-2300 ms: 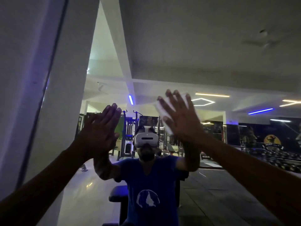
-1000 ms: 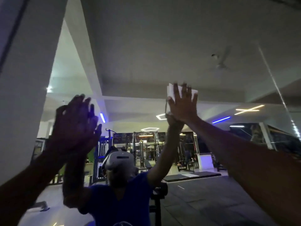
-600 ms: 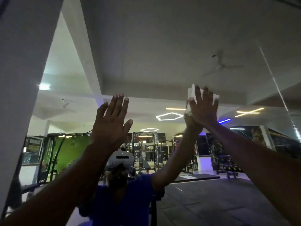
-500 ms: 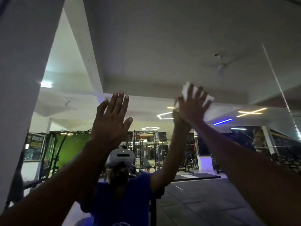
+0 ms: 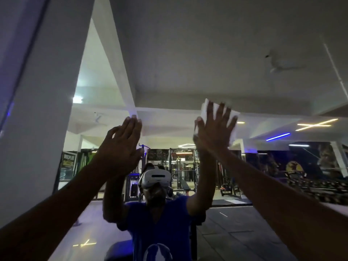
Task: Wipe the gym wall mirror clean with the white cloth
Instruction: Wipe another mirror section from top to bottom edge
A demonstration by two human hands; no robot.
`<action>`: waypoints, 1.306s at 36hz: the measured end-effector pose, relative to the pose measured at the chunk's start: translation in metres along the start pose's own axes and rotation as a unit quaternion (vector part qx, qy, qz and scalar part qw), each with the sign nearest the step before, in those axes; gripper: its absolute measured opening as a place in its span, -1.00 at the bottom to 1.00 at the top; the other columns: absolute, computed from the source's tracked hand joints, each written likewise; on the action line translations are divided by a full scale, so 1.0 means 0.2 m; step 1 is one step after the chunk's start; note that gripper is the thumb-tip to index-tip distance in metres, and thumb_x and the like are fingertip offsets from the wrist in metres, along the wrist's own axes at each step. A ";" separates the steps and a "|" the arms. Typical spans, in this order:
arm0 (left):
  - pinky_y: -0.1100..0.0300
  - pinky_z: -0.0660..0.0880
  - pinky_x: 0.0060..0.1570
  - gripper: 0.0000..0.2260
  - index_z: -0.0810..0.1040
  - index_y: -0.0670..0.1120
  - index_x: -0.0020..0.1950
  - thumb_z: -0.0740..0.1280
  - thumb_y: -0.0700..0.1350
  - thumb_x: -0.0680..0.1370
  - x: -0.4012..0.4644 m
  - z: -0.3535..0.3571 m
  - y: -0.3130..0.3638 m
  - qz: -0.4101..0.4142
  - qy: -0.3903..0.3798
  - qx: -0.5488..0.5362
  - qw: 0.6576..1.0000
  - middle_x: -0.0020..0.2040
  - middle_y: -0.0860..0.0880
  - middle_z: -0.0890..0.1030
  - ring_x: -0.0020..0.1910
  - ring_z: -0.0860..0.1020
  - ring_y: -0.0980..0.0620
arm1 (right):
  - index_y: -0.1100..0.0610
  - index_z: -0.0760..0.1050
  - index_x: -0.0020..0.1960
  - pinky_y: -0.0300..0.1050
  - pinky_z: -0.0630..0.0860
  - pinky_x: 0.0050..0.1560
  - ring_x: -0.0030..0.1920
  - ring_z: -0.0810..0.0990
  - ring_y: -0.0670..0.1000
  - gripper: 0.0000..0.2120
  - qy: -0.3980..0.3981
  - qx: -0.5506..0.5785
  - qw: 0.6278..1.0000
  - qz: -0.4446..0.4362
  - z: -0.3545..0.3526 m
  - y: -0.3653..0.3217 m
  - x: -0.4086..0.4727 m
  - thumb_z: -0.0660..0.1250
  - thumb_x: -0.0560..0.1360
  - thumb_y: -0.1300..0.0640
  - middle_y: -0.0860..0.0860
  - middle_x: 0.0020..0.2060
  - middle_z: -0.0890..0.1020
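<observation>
Wiping is the step in hand: we press the white cloth (image 5: 232,119) flat against the mirror (image 5: 216,53) with our right hand (image 5: 213,135), fingers spread wide over it, high up and above our reflected head. Our left hand (image 5: 122,149) is raised beside it, empty, fingers held close together; we cannot tell whether it touches the glass. The cloth's edges blur, so we judge it mid-stroke. Next we need steady pressure and overlapping passes toward the unwiped glass lower down.
</observation>
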State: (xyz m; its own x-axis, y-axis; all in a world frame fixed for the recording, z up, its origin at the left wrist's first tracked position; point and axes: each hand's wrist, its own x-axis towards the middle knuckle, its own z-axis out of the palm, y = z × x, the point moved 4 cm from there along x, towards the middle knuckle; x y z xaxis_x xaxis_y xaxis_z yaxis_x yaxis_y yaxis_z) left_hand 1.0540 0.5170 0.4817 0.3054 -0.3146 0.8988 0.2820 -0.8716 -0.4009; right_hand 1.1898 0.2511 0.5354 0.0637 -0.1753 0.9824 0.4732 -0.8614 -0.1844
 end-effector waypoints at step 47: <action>-0.05 0.25 0.40 -0.41 0.32 -0.23 0.62 0.11 0.01 0.63 -0.68 0.02 -1.40 -0.095 0.096 0.079 0.988 0.62 -0.20 0.33 0.61 0.30 -0.09 | 0.06 0.25 0.68 0.44 0.17 0.55 0.62 0.30 0.25 -0.37 -0.001 0.005 0.902 -0.433 0.14 -1.94 -0.07 -0.05 0.70 -0.20 0.16 0.64 0.30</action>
State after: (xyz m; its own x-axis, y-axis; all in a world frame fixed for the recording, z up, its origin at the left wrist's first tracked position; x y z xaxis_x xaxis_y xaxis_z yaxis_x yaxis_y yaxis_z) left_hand 0.9377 0.8048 0.4707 0.0603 -0.2296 0.9714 0.4599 -0.8573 -0.2312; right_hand 1.0308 0.6013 0.5945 -0.3310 0.5611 0.7587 0.3551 -0.6708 0.6511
